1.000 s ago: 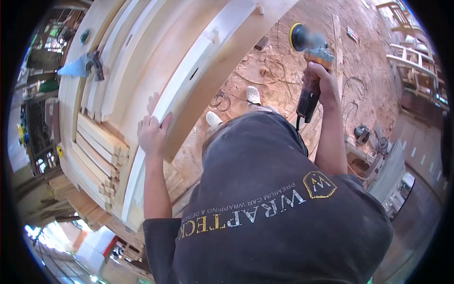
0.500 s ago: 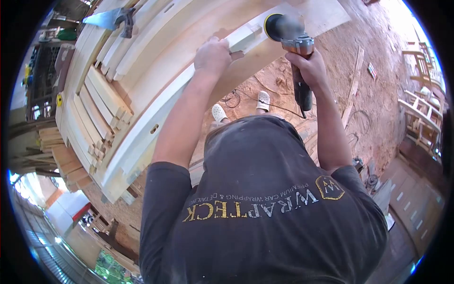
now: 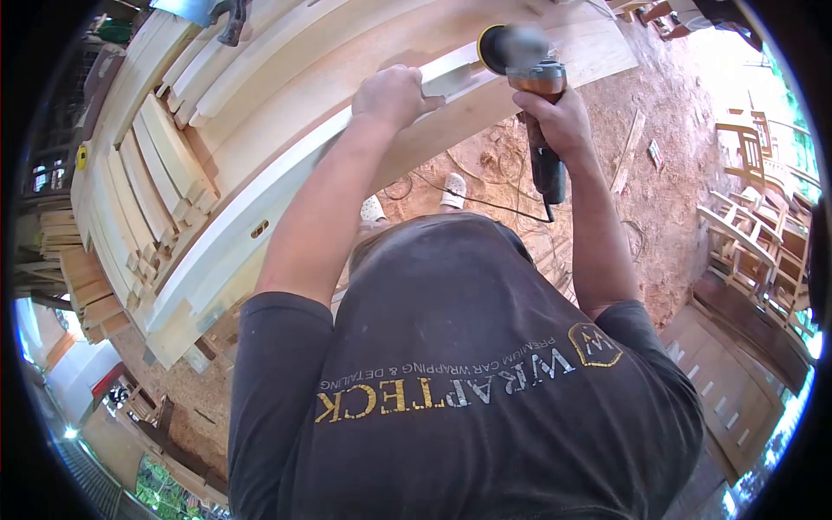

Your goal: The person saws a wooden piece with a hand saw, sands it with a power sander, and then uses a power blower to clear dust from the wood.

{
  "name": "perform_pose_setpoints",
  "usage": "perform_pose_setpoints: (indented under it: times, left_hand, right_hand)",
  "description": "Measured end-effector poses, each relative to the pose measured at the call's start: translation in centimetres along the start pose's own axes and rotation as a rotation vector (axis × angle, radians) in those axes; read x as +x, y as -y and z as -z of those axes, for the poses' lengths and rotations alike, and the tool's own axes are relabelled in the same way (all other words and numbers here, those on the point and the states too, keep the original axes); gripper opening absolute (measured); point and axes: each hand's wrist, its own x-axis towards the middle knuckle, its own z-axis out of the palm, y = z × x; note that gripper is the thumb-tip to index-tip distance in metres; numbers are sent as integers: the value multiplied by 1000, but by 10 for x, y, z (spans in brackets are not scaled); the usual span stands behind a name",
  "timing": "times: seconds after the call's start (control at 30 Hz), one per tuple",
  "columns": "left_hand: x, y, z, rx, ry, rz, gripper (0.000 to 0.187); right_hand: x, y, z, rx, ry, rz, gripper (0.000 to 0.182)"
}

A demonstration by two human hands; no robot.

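My right hand [image 3: 559,123] is closed around the body of an angle grinder [image 3: 542,81], whose cord hangs from its lower end. The grinder's sanding disc [image 3: 494,48] is at the far end of a long pale wooden board [image 3: 455,65]; whether it touches the wood cannot be made out. My left hand [image 3: 392,97] is closed over that board, a little left of the disc, with the thumb along its near side. The board lies along the front edge of a wooden worktable [image 3: 555,65].
Stacked wooden strips [image 3: 165,173] and a saw [image 3: 232,22] lie on the worktable to the left. A cord [image 3: 498,206] trails over the dusty floor. Wooden chairs [image 3: 745,230] stand at the right. Another person's limbs [image 3: 672,19] show at the top right.
The view has shifted, so the table and floor items sit further left. Another person's limbs have come into view at top right. Both hands keep their grips, and the grinder remains near the board's end.
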Motion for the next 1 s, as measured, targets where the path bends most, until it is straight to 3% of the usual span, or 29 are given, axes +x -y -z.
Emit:
perform_pose_setpoints:
  times: [0.17, 0.57, 0.83, 1.0]
  left_hand:
    - [-1, -3, 8, 27, 95, 45, 53]
    - [-5, 5, -6, 9, -41, -34, 50]
    - [-3, 4, -3, 5, 17, -16, 51]
    - [-1, 3, 1, 6, 50, -4, 51]
  right_hand:
    - [-4, 8, -7, -59, 18, 6, 41]
    - [-5, 15, -12, -218, 11, 1, 45]
    - [4, 13, 1, -79, -120, -41, 33]
    - [-3, 3, -13, -58, -28, 31, 39]
